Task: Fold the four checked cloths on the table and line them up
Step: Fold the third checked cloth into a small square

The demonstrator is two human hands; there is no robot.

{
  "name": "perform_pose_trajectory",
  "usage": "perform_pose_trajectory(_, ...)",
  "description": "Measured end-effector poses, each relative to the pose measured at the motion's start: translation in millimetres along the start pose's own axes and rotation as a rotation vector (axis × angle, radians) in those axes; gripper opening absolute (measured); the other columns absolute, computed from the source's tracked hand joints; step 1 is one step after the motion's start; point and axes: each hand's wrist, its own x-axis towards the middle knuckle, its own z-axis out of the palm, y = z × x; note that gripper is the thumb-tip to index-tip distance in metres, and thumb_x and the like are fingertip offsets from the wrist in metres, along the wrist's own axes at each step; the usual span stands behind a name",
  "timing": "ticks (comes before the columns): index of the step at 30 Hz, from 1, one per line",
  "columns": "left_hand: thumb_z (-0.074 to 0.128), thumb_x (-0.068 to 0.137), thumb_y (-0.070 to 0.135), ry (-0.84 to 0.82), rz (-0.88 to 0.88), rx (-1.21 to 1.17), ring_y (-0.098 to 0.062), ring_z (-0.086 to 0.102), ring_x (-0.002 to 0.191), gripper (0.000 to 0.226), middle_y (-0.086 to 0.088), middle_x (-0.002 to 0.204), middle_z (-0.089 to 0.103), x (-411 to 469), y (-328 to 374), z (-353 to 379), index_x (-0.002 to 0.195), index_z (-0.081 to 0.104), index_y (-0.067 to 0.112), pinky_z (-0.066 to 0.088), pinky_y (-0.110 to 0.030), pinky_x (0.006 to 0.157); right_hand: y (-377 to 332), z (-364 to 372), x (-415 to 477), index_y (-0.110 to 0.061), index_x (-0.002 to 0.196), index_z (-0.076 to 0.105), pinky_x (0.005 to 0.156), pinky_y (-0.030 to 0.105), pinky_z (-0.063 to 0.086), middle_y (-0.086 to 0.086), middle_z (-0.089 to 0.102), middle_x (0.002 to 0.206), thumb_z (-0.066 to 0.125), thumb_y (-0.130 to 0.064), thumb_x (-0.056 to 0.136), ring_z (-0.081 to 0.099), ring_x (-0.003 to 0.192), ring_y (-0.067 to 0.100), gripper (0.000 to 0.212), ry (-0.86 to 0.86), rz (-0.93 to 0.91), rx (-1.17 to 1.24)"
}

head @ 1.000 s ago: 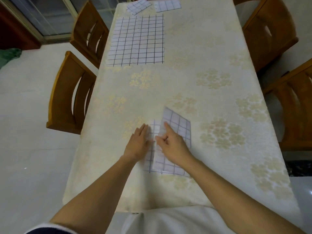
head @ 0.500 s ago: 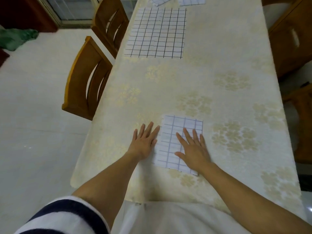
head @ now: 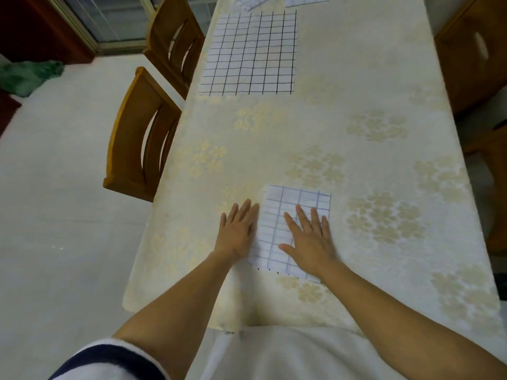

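While seen from above, nearest of all: white garment at the bottom edge, plus a fuzzy white sleeve (head: 109, 360) with a dark navy band on the left arm. Bare forearms reaching forward over the table (head: 329, 127), long and rectangular, draped in a smooth cream covering with pale gold flower clusters, front corners rounded. Close to the front edge, slightly left of centre: folded cloth (head: 274, 231), a small upright rectangle, thin and white with a blue grid, lying flat, dark ticks along its near edge. Right hand (head: 310, 242) released, palm down on the right half of it, fingers straight and a little spread, thumb out to the left, gripping nothing. Left hand (head: 238, 231) likewise slack and flat, fingers straight and close together, resting mostly on the table covering, inner side against the left edge of the folded cloth. Farther up, well apart, near the left side: open cloth (head: 249, 53), a large flat square, white with a dark grid, unfolded. Beyond it, cut by the top of the frame: far cloths (head: 248, 1), two, same check, shapes unclear. Left of the table, two wooden chairs (head: 137, 138) with curved slatted backs, tucked close; more brown wood on the right. Pale floor (head: 55, 215), green bundle (head: 27, 75) at far left.
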Motion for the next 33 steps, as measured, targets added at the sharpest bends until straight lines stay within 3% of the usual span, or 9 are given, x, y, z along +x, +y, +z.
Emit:
perform_pose_trajectory(4, 0.038, 0.108, 0.041, 0.244, -0.012, -0.028, -0.029, 0.016, 0.155, 0.058, -0.006, 0.167, 0.023, 1.5, 16.3, -0.7, 0.160, 0.026, 0.018, 0.011, -0.049, 0.126, 4.4, -4.7, 5.1, -0.024, 0.158, 0.007, 0.123, 0.045, -0.003, 0.000, -0.007, 0.165, 0.036, -0.063, 0.096, -0.012, 0.151, 0.027, 0.078, 0.109, -0.085, 0.164)
perform_pose_trajectory(7, 0.063, 0.099, 0.031, 0.219, 0.360, 0.061, -0.034, 0.036, 0.147, 0.060, -0.014, 0.157, 0.042, 4.2, 52.8, 8.1, 0.151, 0.045, 0.008, 0.034, -0.052, 0.119, 26.7, -10.8, 12.0, -0.016, 0.148, 0.041, 0.122, 0.040, 0.017, 0.003, 0.035, 0.157, 0.037, -0.055, 0.098, 0.023, 0.148, 0.023, 0.064, 0.358, -0.072, 0.382)
perform_pose_trajectory(9, 0.079, 0.084, 0.019, 0.174, 0.484, 0.109, -0.035, 0.054, 0.132, 0.062, -0.017, 0.144, 0.056, 7.8, 80.2, 16.0, 0.140, 0.057, 0.004, 0.050, -0.047, 0.106, 50.5, -16.2, 16.9, -0.017, 0.139, 0.053, 0.118, 0.040, 0.023, 0.005, 0.053, 0.144, 0.039, -0.047, 0.098, 0.037, 0.142, 0.025, 0.052, 0.446, -0.018, 0.420)
perform_pose_trajectory(13, 0.088, 0.072, 0.015, 0.163, 0.546, 0.133, -0.033, 0.069, 0.097, 0.043, -0.013, 0.111, 0.071, 14.7, 115.8, 26.2, 0.111, 0.073, 0.006, 0.057, -0.036, 0.076, 87.1, -26.8, 20.8, -0.028, 0.144, 0.047, 0.121, 0.036, 0.007, -0.002, 0.049, 0.148, 0.052, -0.033, 0.100, 0.022, 0.149, 0.021, 0.044, 0.251, -0.027, 0.318)
perform_pose_trajectory(17, 0.079, 0.083, 0.019, 0.078, 0.565, 0.149, -0.033, 0.061, 0.112, 0.050, -0.015, 0.127, 0.064, 7.4, 131.2, 40.9, 0.129, 0.063, 0.007, 0.052, -0.041, 0.091, 99.2, -31.6, 21.5, -0.037, 0.152, 0.030, 0.123, 0.039, -0.003, -0.016, 0.026, 0.159, 0.049, -0.034, 0.101, 0.004, 0.152, 0.018, 0.054, 0.097, -0.096, 0.168)
perform_pose_trajectory(21, 0.069, 0.094, 0.020, 0.033, 0.512, 0.147, -0.032, 0.049, 0.133, 0.057, -0.012, 0.148, 0.048, -0.4, 122.7, 52.5, 0.147, 0.048, 0.011, 0.048, -0.038, 0.102, 108.0, -27.4, 20.6, -0.041, 0.154, 0.018, 0.123, 0.043, 0.001, -0.018, 0.012, 0.162, 0.043, -0.046, 0.101, 0.000, 0.152, 0.017, 0.059, 0.087, -0.117, 0.080)
perform_pose_trajectory(24, 0.063, 0.098, 0.027, -0.077, 0.442, 0.178, -0.030, 0.023, 0.153, 0.070, -0.008, 0.165, 0.028, -4.5, 116.4, 60.1, 0.158, 0.029, 0.014, 0.027, -0.041, 0.124, 117.2, -25.1, 24.8, -0.040, 0.155, 0.004, 0.123, 0.042, 0.001, -0.018, -0.001, 0.163, 0.029, -0.051, 0.103, -0.006, 0.152, 0.017, 0.059, 0.083, -0.096, 0.032)
perform_pose_trajectory(28, 0.058, 0.100, 0.037, -0.142, 0.395, 0.193, -0.023, 0.002, 0.157, 0.077, 0.000, 0.171, 0.007, -14.5, 118.2, 58.8, 0.162, 0.014, 0.021, 0.011, -0.043, 0.128, 120.8, -30.1, 36.1, -0.037, 0.155, -0.006, 0.122, 0.044, -0.003, -0.019, -0.010, 0.162, 0.020, -0.055, 0.102, -0.012, 0.151, 0.018, 0.062, 0.067, -0.043, 0.005)
perform_pose_trajectory(33, 0.065, 0.092, 0.053, -0.250, 0.343, 0.244, -0.019, -0.015, 0.156, 0.099, 0.006, 0.170, -0.012, -20.0, 120.9, 55.4, 0.162, -0.002, 0.029, -0.002, -0.042, 0.128, 113.9, -42.4, 39.2, -0.033, 0.156, -0.009, 0.122, 0.047, -0.003, -0.015, -0.013, 0.163, 0.025, -0.054, 0.102, -0.013, 0.151, 0.024, 0.067, 0.028, -0.007, -0.029)
